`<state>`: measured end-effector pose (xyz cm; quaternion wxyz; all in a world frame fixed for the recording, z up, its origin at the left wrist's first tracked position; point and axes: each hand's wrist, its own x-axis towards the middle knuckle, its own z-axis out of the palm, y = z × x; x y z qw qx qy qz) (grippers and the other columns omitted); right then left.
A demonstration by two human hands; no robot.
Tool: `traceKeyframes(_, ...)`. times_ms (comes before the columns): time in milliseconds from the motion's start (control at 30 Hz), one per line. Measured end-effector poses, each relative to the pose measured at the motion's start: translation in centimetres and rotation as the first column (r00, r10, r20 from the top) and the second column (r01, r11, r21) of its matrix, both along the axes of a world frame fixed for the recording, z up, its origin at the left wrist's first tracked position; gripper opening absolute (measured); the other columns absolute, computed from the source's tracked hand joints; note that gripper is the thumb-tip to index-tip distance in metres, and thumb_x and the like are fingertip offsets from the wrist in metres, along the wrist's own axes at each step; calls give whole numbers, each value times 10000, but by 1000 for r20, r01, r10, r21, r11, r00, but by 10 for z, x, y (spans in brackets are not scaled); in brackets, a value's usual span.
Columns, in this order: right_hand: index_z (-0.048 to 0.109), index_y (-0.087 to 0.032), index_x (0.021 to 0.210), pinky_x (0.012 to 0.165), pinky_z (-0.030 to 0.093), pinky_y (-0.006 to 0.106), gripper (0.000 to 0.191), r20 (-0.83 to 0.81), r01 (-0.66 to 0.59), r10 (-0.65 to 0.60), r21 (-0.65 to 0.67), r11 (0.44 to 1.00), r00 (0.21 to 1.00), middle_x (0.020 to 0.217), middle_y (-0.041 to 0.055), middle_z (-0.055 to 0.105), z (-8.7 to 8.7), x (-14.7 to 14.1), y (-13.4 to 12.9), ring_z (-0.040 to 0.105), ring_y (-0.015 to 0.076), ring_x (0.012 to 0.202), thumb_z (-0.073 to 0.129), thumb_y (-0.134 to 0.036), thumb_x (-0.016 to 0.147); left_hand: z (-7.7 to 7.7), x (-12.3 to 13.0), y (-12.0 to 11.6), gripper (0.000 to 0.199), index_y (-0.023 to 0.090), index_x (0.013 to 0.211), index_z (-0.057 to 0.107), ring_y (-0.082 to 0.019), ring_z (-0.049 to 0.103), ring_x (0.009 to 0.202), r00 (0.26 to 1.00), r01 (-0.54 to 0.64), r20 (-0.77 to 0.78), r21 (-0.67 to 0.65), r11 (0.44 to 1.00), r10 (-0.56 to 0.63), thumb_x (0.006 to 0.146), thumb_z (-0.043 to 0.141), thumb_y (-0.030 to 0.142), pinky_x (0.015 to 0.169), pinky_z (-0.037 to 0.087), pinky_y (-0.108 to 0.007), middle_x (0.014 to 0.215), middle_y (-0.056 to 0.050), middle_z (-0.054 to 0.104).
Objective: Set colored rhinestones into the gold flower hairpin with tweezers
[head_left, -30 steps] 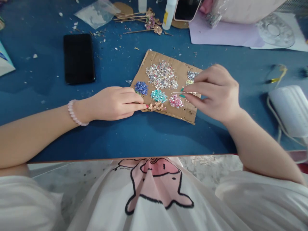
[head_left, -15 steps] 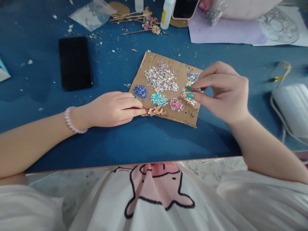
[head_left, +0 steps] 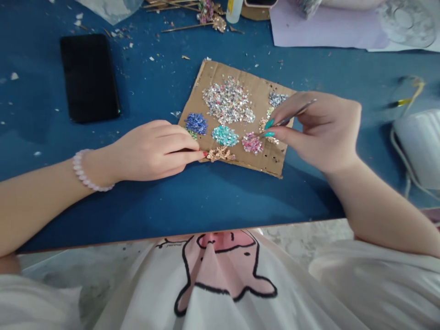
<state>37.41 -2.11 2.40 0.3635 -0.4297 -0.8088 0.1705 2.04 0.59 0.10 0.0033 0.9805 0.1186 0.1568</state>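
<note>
My left hand [head_left: 154, 149] rests at the lower left of a cardboard square [head_left: 237, 162]. Its thumb and fingers close on the left end of a gold flower-shaped ornament [head_left: 220, 153], at the board's front edge. My right hand [head_left: 323, 128] pinches slim metal tweezers [head_left: 298, 112], their tip down at the pile of pink chips [head_left: 252, 143]. Other piles on the board are turquoise chips [head_left: 225, 136], blue chips [head_left: 196, 123], silvery-white chips [head_left: 228, 101] and grey-silver chips [head_left: 277, 99]. Gold-coloured chips [head_left: 263, 123] lie partly behind my right fingers, and green ones partly behind my left.
A black phone [head_left: 90, 78] lies on the blue table at left. Gold hairpins with flowers [head_left: 209, 16], a glue bottle [head_left: 233, 10] and a plastic bag [head_left: 112, 8] are at the back. Lilac paper [head_left: 309, 30] lies back right; a white corded device [head_left: 417, 146] stands at right.
My right hand has lowered the tweezers' tip from the gold-coloured chips leftward to the pink pile. My left hand still holds the ornament. The whole view has shifted slightly.
</note>
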Motion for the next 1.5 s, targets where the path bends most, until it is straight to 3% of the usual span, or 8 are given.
traceKeyframes(167, 758, -236, 800, 746, 594, 413, 385, 33, 13, -15, 51, 999, 999, 827, 78, 800, 3, -4, -1, 708, 218, 746, 773, -576, 979, -1, 1, 1, 359, 300, 1186, 813, -215, 764, 1056, 998, -61, -32, -89, 994, 58, 1112, 463, 325, 893, 545, -335, 1047, -51, 821)
traceKeyframes(433, 730, -246, 797, 749, 607, 364, 236, 89, -24, 19, 53, 998, 996, 841, 50, 813, 7, -2, 1, 721, 191, 746, 838, -379, 960, -5, 1, 2, 291, 289, 1201, 800, -217, 750, 1036, 998, 13, 58, -28, 1000, -11, 1094, 530, 272, 897, 531, -330, 1065, -54, 808)
traceKeyframes(767, 722, -261, 809, 741, 600, 392, 249, 138, -8, 2, 46, 999, 990, 862, 43, 815, 8, -1, -2, 732, 212, 760, 791, -416, 991, 1, -1, 1, 309, 296, 1179, 800, -208, 770, 1027, 1000, 13, 3, -58, 998, -13, 1104, 500, 294, 853, 537, -337, 1044, -45, 827)
traceKeyframes(1033, 719, -310, 773, 690, 611, 409, 210, 11, -85, 85, 81, 993, 996, 820, 1, 814, 1, -3, 2, 748, 223, 722, 869, -361, 910, 5, 0, -1, 286, 250, 1178, 777, -213, 761, 998, 995, 93, 30, 55, 994, -95, 1112, 499, 254, 847, 514, -345, 1064, -58, 829)
traceKeyframes(1267, 734, -305, 797, 617, 567, 387, 171, -41, -106, 113, 144, 984, 993, 783, -3, 806, -4, -6, 0, 740, 215, 682, 867, -269, 898, 4, 0, -3, 286, 266, 1180, 780, -205, 756, 994, 996, 74, 47, 12, 997, -74, 1114, 502, 257, 840, 498, -333, 1078, -45, 821)
traceKeyframes(1500, 731, -281, 826, 624, 559, 347, 182, -30, -147, 158, 218, 965, 987, 790, -8, 801, -5, -8, 0, 757, 199, 705, 882, -203, 891, 6, 2, -2, 278, 222, 1174, 766, -213, 754, 952, 993, 104, 46, 65, 992, -107, 1112, 495, 227, 822, 513, -347, 1050, -68, 818)
